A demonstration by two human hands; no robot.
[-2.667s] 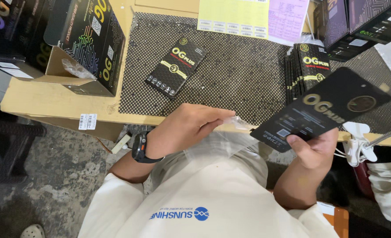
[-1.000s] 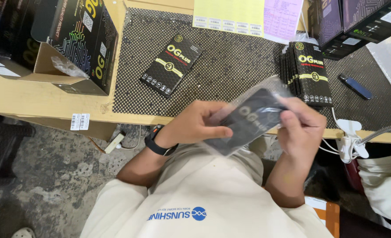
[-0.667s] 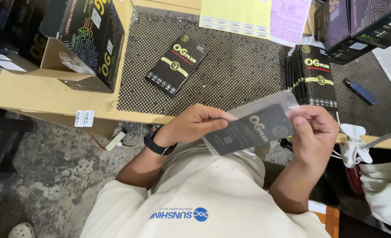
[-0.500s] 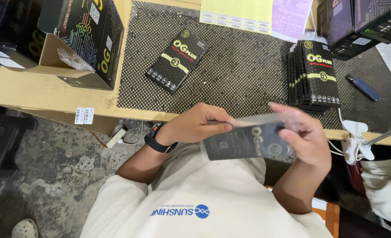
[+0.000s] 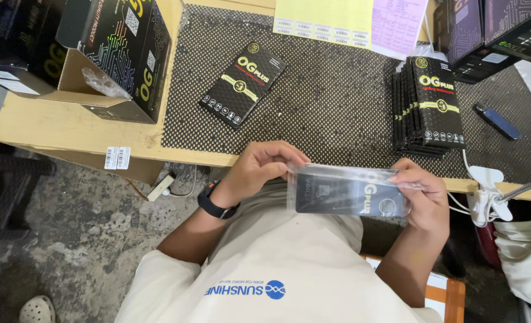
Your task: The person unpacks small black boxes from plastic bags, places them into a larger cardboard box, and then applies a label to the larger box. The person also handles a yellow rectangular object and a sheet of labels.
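Both hands hold one thing over the lap, just in front of the desk edge. Seen from the head camera, the left hand pinches the left end of a clear plastic sleeve with its fingertips. The right hand grips the right end, with the thumb on top and the fingers curled under. Inside the sleeve is a flat black pack. The sleeve lies flat and sideways, so its long side runs from one hand across to the other. Each hand has an end, and neither one is nearer than the other. A dark watch sits on the left wrist.

Up on the desk, a dotted black mat covers the middle. One more flat black pack, the single pack, lies alone on the mat, up and away from the left hand. A stack of packs stands just above the right hand, so the right hand is the nearer one to it. A small blue stick lies to the right of the stack. An open cardboard box sits at the left end of the desk. Yellow and pink label sheets lie at the far edge.
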